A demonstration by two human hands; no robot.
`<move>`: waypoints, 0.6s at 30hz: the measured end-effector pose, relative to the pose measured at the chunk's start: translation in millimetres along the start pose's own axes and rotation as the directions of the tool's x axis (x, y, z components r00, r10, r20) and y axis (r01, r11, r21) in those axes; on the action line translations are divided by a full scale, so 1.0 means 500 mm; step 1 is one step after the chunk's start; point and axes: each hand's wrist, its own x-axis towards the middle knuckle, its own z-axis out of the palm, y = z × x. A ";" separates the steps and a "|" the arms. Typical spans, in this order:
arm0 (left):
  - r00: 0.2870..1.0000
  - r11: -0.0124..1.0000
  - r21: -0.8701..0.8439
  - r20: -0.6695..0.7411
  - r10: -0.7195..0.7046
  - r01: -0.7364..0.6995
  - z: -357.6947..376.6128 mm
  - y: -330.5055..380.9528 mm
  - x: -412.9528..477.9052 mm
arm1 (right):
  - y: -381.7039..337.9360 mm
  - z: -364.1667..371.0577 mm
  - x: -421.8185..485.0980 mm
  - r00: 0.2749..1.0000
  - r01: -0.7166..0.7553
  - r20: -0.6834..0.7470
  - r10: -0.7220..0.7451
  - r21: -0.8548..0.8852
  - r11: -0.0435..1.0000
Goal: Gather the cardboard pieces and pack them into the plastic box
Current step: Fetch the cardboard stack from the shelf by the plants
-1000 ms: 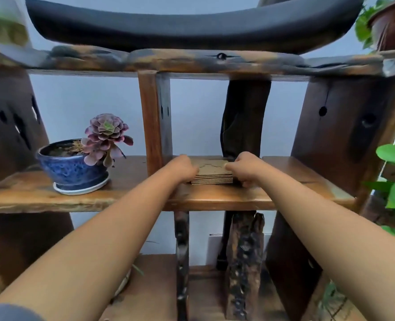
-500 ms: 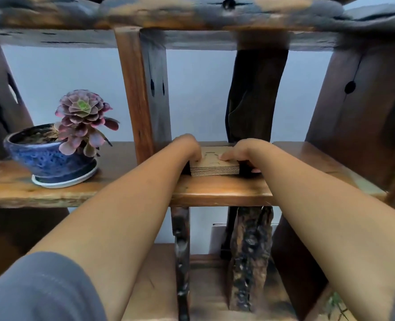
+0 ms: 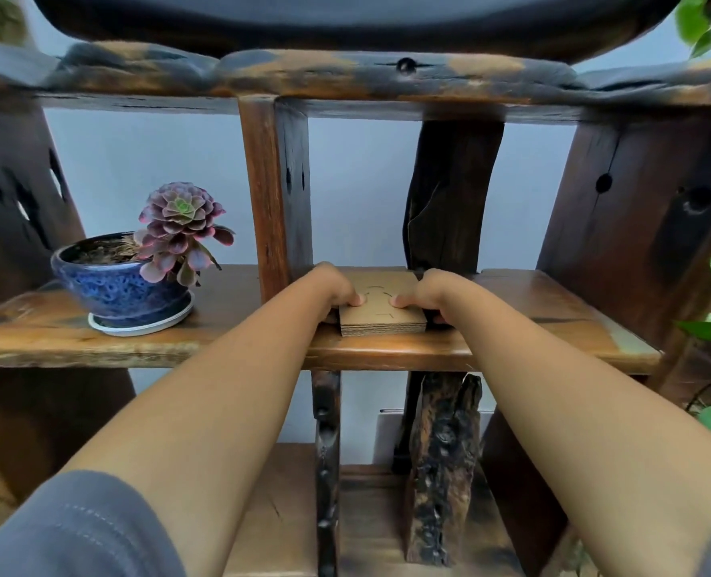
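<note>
No plastic box anywhere in our view, and our fingers are mostly tucked out of sight down the sides of the cardboard stack [image 3: 381,310], so we only see the thumbs lying on top. Our left hand [image 3: 332,290] and right hand [image 3: 428,292] clamp the stack from either side, and it sits on the wooden shelf [image 3: 387,351] close to the front edge. A post [image 3: 274,193] stands right behind our left hand, with a blue succulent pot [image 3: 120,285] well off to the left.

Wooden shelf [image 3: 75,339], purple succulent [image 3: 181,231], blue pot [image 3: 116,285], white saucer [image 3: 141,324]
</note>
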 end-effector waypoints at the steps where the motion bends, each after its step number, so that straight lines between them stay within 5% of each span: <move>1: 1.000 0.998 -0.063 -0.004 0.009 -0.009 0.001 -0.006 -0.009 | 0.005 0.001 -0.008 1.000 -0.002 -0.008 0.002 0.049 0.999; 9: 0.974 0.937 -0.267 -0.052 0.220 -0.226 0.025 -0.060 -0.125 | 0.077 0.017 -0.143 0.985 0.026 -0.173 0.026 0.292 0.956; 14: 0.918 0.861 -0.370 0.051 0.394 -0.349 0.096 -0.142 -0.242 | 0.208 0.055 -0.308 0.945 0.073 -0.325 0.033 0.308 0.948; 18: 0.889 0.855 -0.410 0.184 0.419 -0.318 0.205 -0.247 -0.361 | 0.363 0.122 -0.472 0.917 0.018 -0.379 0.120 0.341 0.940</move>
